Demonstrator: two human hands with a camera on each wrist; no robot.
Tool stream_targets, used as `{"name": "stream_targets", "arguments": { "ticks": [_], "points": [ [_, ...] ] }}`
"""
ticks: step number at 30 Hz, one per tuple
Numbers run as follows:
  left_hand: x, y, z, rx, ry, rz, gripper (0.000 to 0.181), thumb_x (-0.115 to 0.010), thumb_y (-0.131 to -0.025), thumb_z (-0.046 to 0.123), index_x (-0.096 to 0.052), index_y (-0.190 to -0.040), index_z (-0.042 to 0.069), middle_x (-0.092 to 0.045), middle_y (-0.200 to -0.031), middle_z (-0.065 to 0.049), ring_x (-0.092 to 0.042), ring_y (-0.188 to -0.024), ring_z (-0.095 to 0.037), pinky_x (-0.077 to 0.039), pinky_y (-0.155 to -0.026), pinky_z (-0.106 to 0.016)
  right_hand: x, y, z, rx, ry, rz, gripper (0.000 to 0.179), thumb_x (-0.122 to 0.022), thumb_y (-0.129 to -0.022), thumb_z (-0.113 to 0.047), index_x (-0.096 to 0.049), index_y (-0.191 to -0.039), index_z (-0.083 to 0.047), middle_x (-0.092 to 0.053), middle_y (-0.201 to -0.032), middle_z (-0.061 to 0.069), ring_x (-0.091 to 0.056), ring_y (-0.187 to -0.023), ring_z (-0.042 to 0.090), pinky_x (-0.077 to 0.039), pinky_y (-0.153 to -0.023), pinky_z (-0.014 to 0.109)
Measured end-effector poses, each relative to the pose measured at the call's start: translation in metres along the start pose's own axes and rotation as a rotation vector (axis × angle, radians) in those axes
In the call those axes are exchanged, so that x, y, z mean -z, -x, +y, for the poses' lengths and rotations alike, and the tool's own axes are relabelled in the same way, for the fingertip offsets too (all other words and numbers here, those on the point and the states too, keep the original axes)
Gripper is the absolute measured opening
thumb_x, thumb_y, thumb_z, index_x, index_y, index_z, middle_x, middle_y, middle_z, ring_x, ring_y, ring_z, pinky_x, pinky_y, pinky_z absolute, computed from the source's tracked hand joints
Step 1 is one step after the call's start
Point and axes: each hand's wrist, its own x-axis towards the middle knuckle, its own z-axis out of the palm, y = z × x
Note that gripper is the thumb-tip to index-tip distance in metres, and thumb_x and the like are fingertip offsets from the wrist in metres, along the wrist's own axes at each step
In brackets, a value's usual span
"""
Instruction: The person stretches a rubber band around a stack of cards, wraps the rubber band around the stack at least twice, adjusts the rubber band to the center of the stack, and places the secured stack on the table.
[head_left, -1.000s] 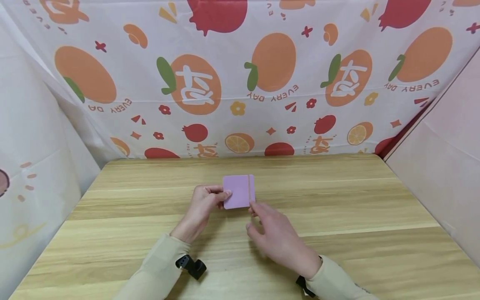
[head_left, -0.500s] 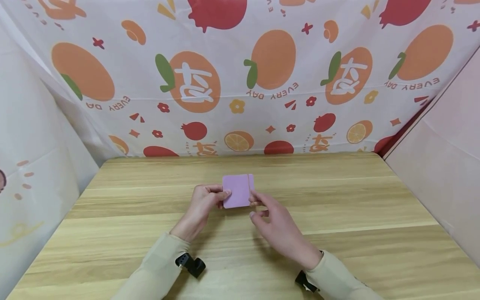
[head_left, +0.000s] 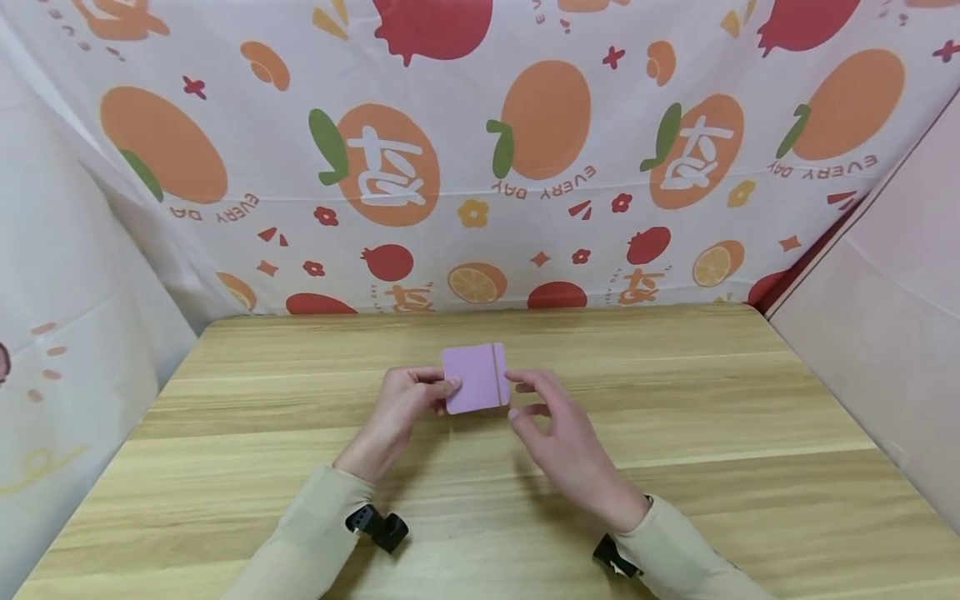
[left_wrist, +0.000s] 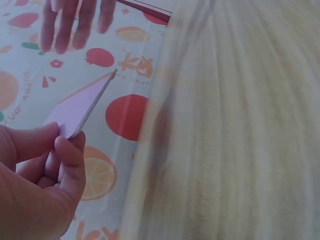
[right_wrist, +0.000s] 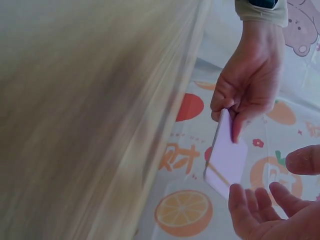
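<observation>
A small square purple notebook (head_left: 470, 379) is held up over the table, with a brown elastic band (head_left: 496, 373) running along its right side. My left hand (head_left: 401, 406) pinches its left edge, thumb on the cover and fingers behind. In the left wrist view the notebook (left_wrist: 80, 106) appears closed and thin, seen edge-on. My right hand (head_left: 566, 442) is at its right edge, fingers loosely bent and thumb apart from them. From the right wrist, the fingertips (right_wrist: 235, 192) show right by the banded end of the notebook (right_wrist: 231, 147), not gripping it.
A light wood-grain table (head_left: 712, 417) lies under both hands. Behind it hangs a white cloth (head_left: 480, 150) printed with fruit, and further cloths stand at the left and right sides. Each wrist carries a black camera strap (head_left: 378, 527).
My right hand has moved from the notebook's lower right corner up along its right edge, letting go of the band. The notebook has tilted slightly; my left hand keeps its grip.
</observation>
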Motion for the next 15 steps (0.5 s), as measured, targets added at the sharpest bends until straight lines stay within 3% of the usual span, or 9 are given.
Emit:
{"name": "stream_targets", "arguments": {
  "ticks": [4, 9, 15],
  "points": [
    [0.001, 0.0, 0.0, 0.022, -0.021, -0.035, 0.015, -0.068, -0.089, 0.001, -0.071, -0.099, -0.009, -0.067, -0.076, -0.005, -0.054, -0.063, -0.013, -0.045, -0.058, -0.026, 0.004, -0.003, 0.003, 0.012, 0.036, 0.025, 0.042, -0.06, -0.096, -0.009, -0.054, -0.137, -0.016, -0.051, -0.135, -0.006, -0.054, -0.115, 0.018, -0.048, -0.093, 0.043],
    [0.002, -0.003, -0.004, 0.028, -0.034, -0.057, 0.015, -0.069, -0.089, 0.001, -0.071, -0.099, -0.009, -0.067, -0.077, -0.007, -0.054, -0.06, -0.014, -0.045, -0.057, -0.026, 0.007, -0.008, 0.011, 0.063, 0.046, 0.051, 0.041, -0.062, -0.094, -0.005, -0.056, -0.134, -0.012, -0.052, -0.134, -0.005, -0.049, -0.124, 0.015, -0.044, -0.098, 0.045],
    [0.002, -0.004, -0.007, 0.026, -0.025, -0.079, 0.015, -0.072, -0.087, 0.003, -0.073, -0.098, -0.007, -0.068, -0.077, -0.007, -0.055, -0.061, -0.013, -0.047, -0.057, -0.025, 0.01, -0.012, 0.019, 0.07, 0.067, 0.068, 0.04, -0.062, -0.093, -0.005, -0.059, -0.132, -0.016, -0.053, -0.136, -0.003, -0.048, -0.124, 0.014, -0.044, -0.098, 0.047]
  ]
}}
